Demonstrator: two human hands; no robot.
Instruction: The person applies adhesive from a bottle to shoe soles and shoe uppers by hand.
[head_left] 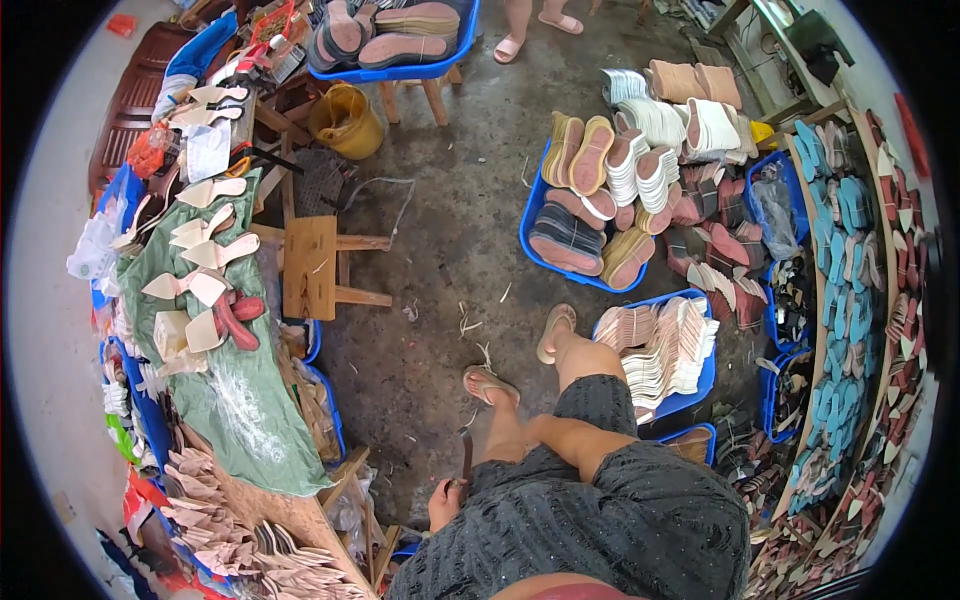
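Note:
My left hand (447, 505) is low in the picture, beside the dark, textured shorts, with its fingers closed. From the fist rises a narrow, dark, slightly curved blade (467, 452) that looks like a knife; its handle is mostly hidden by the fingers. Nearest to this hand is the corner of a wooden workbench (345, 478) on the left. Nowhere in the picture does my right hand show.
A green sheet (205, 330) covers part of the bench, with shoe soles (215, 252) on it. A wooden stool (310, 268) and yellow bucket (347, 120) stand beyond. Blue crates (590, 278) of soles line the right, near loaded racks (835, 260). Another person's feet (508, 48) are far ahead.

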